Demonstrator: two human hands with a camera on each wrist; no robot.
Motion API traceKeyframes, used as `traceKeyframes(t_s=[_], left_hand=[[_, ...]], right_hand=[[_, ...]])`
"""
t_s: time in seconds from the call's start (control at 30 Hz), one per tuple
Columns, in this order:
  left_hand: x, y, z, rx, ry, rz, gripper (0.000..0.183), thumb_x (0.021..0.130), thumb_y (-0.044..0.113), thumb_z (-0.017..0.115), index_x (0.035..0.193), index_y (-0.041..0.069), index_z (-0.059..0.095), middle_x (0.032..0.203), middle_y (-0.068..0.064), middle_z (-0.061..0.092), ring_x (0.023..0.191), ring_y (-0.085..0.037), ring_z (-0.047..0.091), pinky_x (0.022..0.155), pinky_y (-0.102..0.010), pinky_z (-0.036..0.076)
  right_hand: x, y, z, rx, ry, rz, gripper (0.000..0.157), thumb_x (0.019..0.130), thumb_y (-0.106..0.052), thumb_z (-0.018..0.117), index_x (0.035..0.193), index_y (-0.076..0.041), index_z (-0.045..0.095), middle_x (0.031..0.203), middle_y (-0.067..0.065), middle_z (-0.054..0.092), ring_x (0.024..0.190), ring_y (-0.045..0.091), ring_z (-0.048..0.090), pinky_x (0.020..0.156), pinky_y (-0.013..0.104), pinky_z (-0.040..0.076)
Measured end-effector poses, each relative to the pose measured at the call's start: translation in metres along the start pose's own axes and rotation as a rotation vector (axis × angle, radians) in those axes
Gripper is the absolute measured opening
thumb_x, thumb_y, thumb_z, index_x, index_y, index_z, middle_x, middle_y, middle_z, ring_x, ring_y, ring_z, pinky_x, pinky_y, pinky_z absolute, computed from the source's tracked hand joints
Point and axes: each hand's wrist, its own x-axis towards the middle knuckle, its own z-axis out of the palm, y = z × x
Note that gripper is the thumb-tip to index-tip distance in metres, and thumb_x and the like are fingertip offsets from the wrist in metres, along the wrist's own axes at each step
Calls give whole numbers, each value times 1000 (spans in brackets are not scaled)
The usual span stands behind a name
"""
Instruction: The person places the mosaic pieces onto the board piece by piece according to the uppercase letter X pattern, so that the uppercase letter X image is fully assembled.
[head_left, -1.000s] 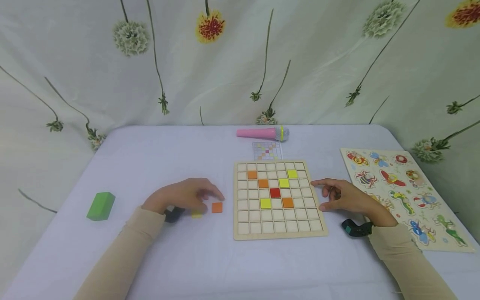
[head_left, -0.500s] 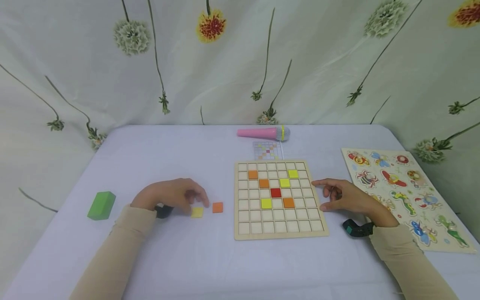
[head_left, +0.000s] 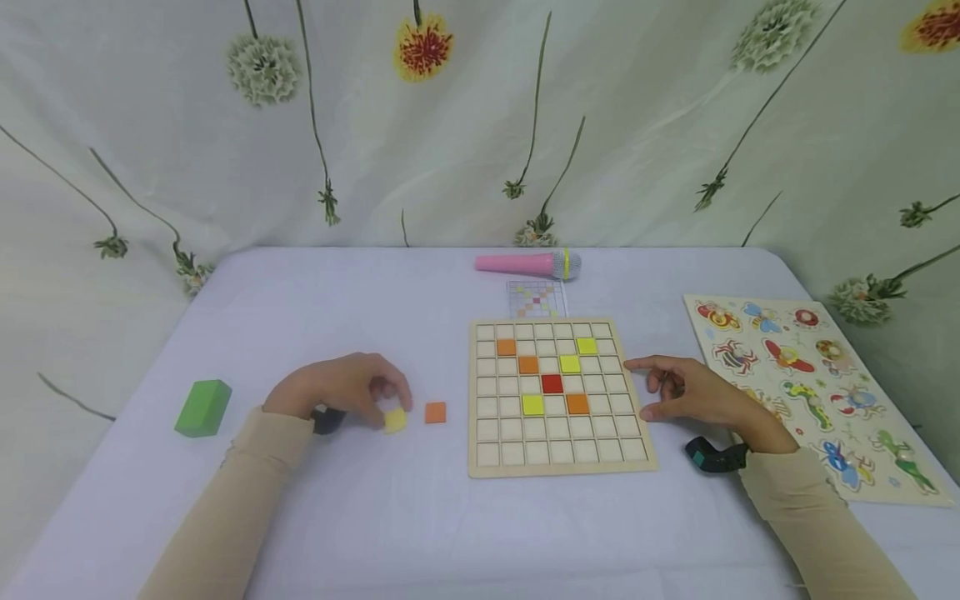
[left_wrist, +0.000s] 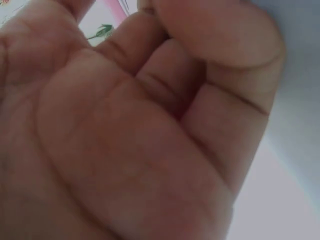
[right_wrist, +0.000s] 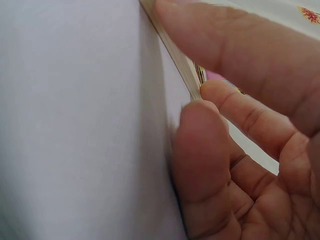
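My left hand (head_left: 341, 387) pinches a yellow square tile (head_left: 395, 420) between thumb and index finger, low over the table. Just right of it lies an orange tile (head_left: 435, 412). In the left wrist view the curled fingers and palm fill most of the picture, and the tile is hidden. A wooden grid board (head_left: 536, 452) carries orange and yellow tiles and one red tile (head_left: 552, 383). With index fingertip and thumb, my right hand (head_left: 693, 393) touches the board's right edge; its other fingers are curled. The right wrist view shows the board's edge (right_wrist: 172, 50) at the fingertips.
Behind the board lie a small pattern card (head_left: 536, 299) and a pink toy microphone (head_left: 517, 264). A green block (head_left: 203, 408) stands at the left. An insect picture puzzle board (head_left: 780, 329) lies at the right, partly behind the right forearm.
My left hand has drawn back leftward from near the orange tile to the yellow tile, and its thumb and index finger have closed on it. The right hand stays at the board's edge.
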Motion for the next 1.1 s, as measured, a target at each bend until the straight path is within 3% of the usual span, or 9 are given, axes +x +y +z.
traceKeyframes(t_s=[0.17,0.37,0.6,0.73,0.87,1.1], left_hand=[[-2,-6,-3,13,63,37,29,78,2,89,100,19,80,94,-3,58,93,-22,51,81,-37,45],[0,-6,-6,6,143,93,23,84,7,86,104,14,78,88,-2,55,86,-21,50,77,-36,43],[8,-2,-2,20,253,93,23,87,18,87,108,14,80,85,-2,56,87,-22,51,78,-38,43],[11,9,2,34,320,75,27,88,27,88,111,16,80,89,-1,59,92,-22,53,80,-37,44],[11,25,8,32,363,82,28,88,31,89,111,18,80,83,0,55,84,-20,51,73,-35,41],[11,54,22,25,350,32,28,87,33,90,111,22,80,77,1,52,74,-17,49,66,-34,39]], right_hand=[[0,-2,0,-9,1,5,67,88,-1,86,145,15,55,99,7,55,75,12,49,66,25,42],[0,-3,0,-15,2,-14,66,88,0,85,144,16,55,99,6,54,75,13,47,65,25,40],[-1,-2,0,-11,2,5,66,88,-1,86,144,15,55,99,7,53,75,12,48,66,24,40],[0,-2,0,-10,1,6,66,88,-2,86,145,15,56,100,7,53,76,12,48,66,25,40],[0,-1,0,-8,4,10,66,88,-2,86,145,15,56,100,7,53,76,12,48,67,25,40],[0,-1,0,6,1,22,67,88,-1,87,145,15,55,100,7,53,76,13,47,67,25,40]])
